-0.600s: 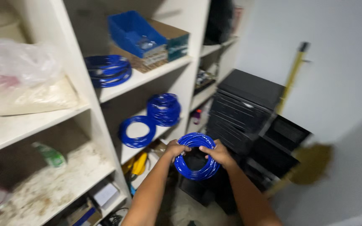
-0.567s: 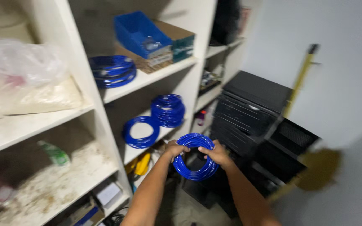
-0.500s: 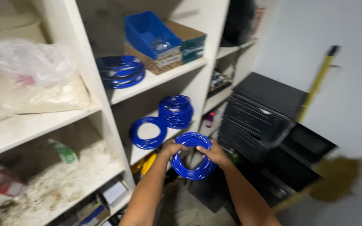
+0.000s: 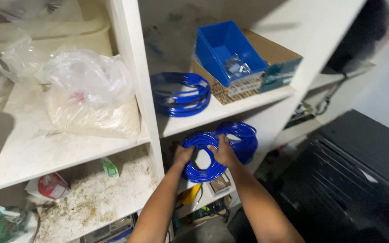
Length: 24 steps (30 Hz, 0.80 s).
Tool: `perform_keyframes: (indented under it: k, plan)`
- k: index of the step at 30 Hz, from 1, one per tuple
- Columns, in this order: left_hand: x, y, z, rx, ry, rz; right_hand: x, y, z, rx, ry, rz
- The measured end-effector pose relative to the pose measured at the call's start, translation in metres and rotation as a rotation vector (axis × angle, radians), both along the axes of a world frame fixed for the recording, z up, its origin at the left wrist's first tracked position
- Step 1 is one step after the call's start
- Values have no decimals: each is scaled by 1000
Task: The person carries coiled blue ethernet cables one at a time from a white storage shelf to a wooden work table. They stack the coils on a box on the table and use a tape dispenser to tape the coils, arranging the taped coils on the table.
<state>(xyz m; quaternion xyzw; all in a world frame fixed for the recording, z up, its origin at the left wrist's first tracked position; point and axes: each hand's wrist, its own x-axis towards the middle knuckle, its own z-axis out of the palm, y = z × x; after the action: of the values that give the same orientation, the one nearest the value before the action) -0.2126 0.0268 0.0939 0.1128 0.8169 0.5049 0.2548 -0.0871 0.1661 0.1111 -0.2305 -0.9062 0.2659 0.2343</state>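
Observation:
Both my hands grip a coil of blue tubing (image 4: pixel 202 172) in front of the lower middle shelf. My left hand (image 4: pixel 182 155) holds its left side and my right hand (image 4: pixel 223 151) holds its upper right. Behind it on that shelf lies a second blue coil (image 4: pixel 243 137). A third blue coil (image 4: pixel 179 93) lies on the shelf above, next to a blue plastic bin (image 4: pixel 227 48) that sits on a cardboard box (image 4: pixel 266 67).
A clear bag of pale powder (image 4: pixel 91 96) rests on the left shelf. Below it are a red-and-white packet (image 4: pixel 49 186) and a small green packet (image 4: pixel 109 167). A black stack of drawers (image 4: pixel 352 180) stands at the right. Yellow tools (image 4: pixel 188 197) lie lower down.
My hands have carried the blue coil up and forward to the lower middle shelf, close to the coil lying there. The view has swung nearer to the shelves.

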Motion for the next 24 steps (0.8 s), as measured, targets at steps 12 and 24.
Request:
perform_keyframes:
  k: [12,24]
  plan:
    - [-23,5,-86,-127,225,-40,-78,15,-92,326,-523,218]
    - [43,64,-97,-438,558,98,-65,60,-121,441,-427,322]
